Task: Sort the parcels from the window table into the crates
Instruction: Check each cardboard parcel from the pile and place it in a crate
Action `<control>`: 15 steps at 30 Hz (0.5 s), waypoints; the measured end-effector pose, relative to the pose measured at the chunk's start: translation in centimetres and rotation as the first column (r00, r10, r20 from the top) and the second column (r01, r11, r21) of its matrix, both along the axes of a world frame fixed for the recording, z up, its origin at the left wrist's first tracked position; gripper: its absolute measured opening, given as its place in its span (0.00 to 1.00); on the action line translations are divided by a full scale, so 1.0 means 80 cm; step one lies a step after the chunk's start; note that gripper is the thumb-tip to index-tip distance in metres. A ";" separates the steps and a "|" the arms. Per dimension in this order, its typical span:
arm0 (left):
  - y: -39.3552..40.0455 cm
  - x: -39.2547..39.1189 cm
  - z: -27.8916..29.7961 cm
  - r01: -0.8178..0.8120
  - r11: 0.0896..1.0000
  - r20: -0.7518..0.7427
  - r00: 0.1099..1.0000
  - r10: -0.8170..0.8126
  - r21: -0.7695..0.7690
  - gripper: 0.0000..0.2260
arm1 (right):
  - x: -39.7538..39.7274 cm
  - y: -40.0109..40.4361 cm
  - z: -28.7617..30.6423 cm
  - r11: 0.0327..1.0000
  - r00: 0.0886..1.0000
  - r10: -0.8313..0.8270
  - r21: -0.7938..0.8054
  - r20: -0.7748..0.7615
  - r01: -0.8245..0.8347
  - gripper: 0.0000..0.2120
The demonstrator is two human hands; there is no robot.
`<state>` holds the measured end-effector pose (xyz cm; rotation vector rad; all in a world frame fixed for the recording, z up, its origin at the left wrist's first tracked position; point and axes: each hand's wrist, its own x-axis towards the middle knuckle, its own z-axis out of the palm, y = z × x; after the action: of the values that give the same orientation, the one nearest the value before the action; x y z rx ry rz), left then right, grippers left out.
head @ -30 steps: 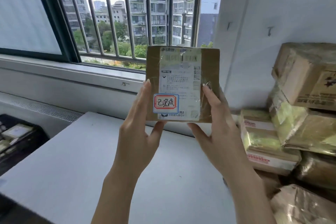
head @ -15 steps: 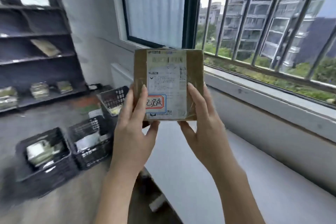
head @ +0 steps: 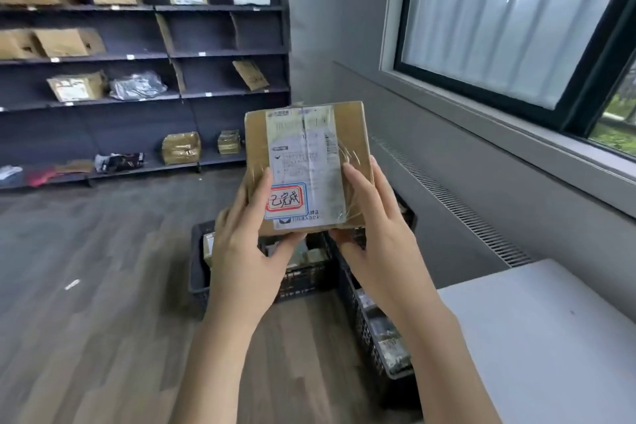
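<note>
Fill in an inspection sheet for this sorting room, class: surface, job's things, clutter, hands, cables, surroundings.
Surface: white table at lower right, only a corner in view.
Job's things: brown parcel held upright above black crates, which already hold parcels.
Clutter: small white scrap on the wood floor.
Hands: left hand and right hand each grip a lower side of the parcel.
Cables: nothing seen.
Surroundings: dark shelving with boxes and bags, window on the right.

Black crates (head: 303, 280) stand on the wood floor (head: 96, 286) beside the white table (head: 537, 337).
</note>
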<state>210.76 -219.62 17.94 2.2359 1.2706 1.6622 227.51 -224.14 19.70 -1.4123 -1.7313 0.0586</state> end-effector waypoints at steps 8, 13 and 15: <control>0.156 0.017 -0.029 -0.024 0.983 -0.015 1.000 0.022 -0.183 0.40 | 0.026 0.172 -0.036 0.990 0.997 0.049 -0.127 -0.056 -0.056 0.40; 0.277 0.034 -0.026 -0.005 0.965 -0.008 1.000 0.003 -0.262 0.36 | 0.047 0.301 -0.034 0.983 0.997 0.061 -0.171 -0.039 -0.067 0.40; 0.319 0.036 -0.026 0.001 0.959 0.020 1.000 0.005 -0.283 0.35 | 0.048 0.351 -0.034 0.978 0.996 0.086 -0.188 -0.028 -0.089 0.40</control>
<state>213.66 -194.11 15.84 2.0437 1.4053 1.3953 231.35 -196.07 17.02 -1.4647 -1.8088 0.2915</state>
